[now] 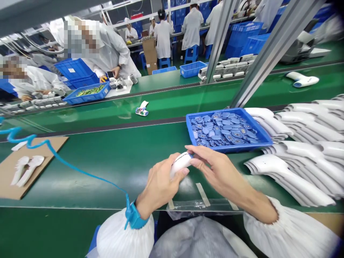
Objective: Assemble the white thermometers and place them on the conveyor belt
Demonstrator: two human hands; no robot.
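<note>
Gripping a white thermometer shell (180, 163), perhaps, between left hand (160, 185) and right hand (219, 172).

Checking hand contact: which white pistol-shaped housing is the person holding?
The white housing gripped in the left hand and touched by the right hand, unlike the stacked housings lying off to the right.

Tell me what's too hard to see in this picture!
In the head view:
- The white plastic part: mostly hidden by the left hand and right hand.
- The small blue parts: too small to see their details.
- The stacked white plastic shells: cut off by the right edge.
</note>
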